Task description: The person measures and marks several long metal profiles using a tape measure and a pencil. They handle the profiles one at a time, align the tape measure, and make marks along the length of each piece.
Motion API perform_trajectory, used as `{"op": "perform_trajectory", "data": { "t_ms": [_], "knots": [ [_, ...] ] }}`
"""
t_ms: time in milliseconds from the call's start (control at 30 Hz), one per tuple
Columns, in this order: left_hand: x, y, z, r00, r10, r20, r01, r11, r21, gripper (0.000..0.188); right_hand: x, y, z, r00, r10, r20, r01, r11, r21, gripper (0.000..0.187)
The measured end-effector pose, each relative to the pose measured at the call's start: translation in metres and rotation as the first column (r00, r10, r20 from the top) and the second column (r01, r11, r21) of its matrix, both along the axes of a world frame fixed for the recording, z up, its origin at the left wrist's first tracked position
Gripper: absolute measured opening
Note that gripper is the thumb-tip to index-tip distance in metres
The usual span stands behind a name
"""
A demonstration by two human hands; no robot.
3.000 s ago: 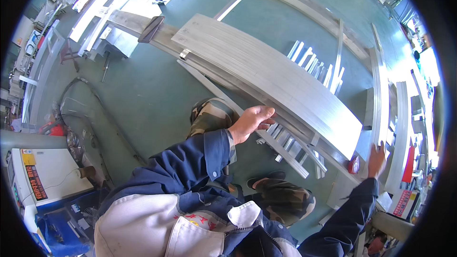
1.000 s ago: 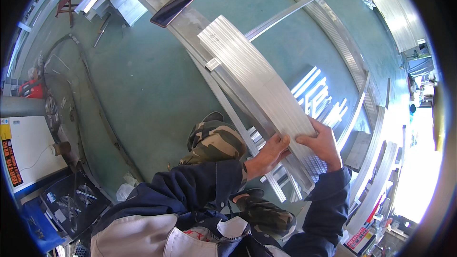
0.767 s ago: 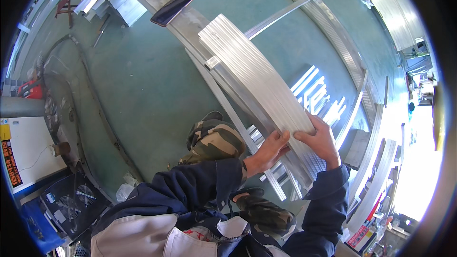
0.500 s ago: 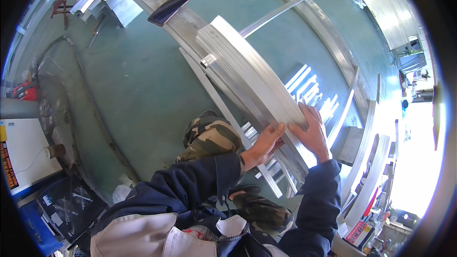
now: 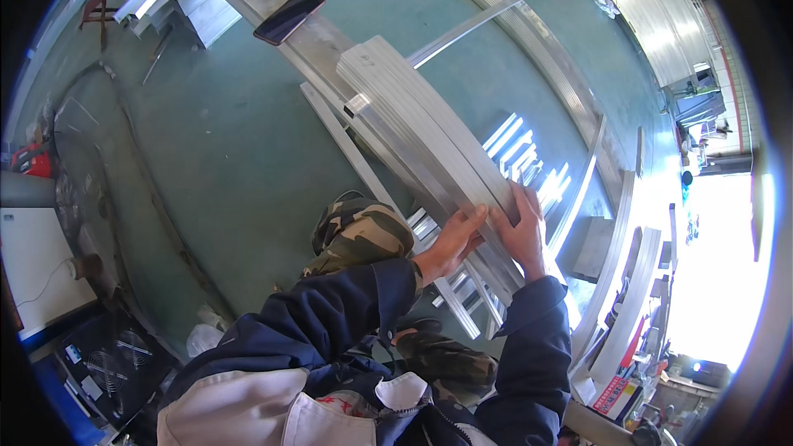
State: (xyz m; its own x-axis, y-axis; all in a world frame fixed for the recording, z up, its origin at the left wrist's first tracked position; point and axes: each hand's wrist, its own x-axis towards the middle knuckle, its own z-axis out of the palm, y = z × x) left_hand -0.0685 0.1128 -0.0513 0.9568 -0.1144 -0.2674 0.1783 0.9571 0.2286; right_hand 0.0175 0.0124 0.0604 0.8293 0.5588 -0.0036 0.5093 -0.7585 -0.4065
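A bundle of long ribbed aluminum profiles (image 5: 429,120) lies along a wider metal beam (image 5: 322,49). My left hand (image 5: 453,241) is closed on the bundle's near end from the left side, thumb on top and fingers partly hidden. My right hand (image 5: 524,230) holds the same end from the right, its thumb close to the left thumb. A narrow seam runs lengthwise between the profiles. Beside the bundle, a small square metal tube end (image 5: 357,105) sticks out. A dark phone (image 5: 289,17) rests on the beam beyond the far end.
Thin metal crossbars (image 5: 467,30) link the beam to a curved-looking ribbed rail (image 5: 570,87) on the right. A dark cable (image 5: 157,190) crosses the green floor at left. Near my lower left stand a black box with fans (image 5: 111,363) and a white-topped cabinet (image 5: 41,256).
The right-hand profile has turned from a raised, tilted position to lie flatter against its neighbour, its ribbed face now showing. Both hands keep hold of the near end.
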Motion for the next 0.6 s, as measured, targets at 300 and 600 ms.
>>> {"op": "perform_trajectory", "data": {
  "t_ms": [300,600],
  "knots": [
    [0.002,0.001,0.000,0.999,0.032,0.013,-0.032,0.999,-0.018,0.065,-0.019,-0.034,0.013,1.000,-0.003,0.028,0.009,0.977,-0.213,0.110],
    [0.005,0.004,0.002,1.000,0.018,-0.008,-0.018,1.000,0.024,0.071,-0.024,-0.022,0.005,0.994,-0.097,0.041,0.102,0.986,-0.133,0.094]
  ]
}}
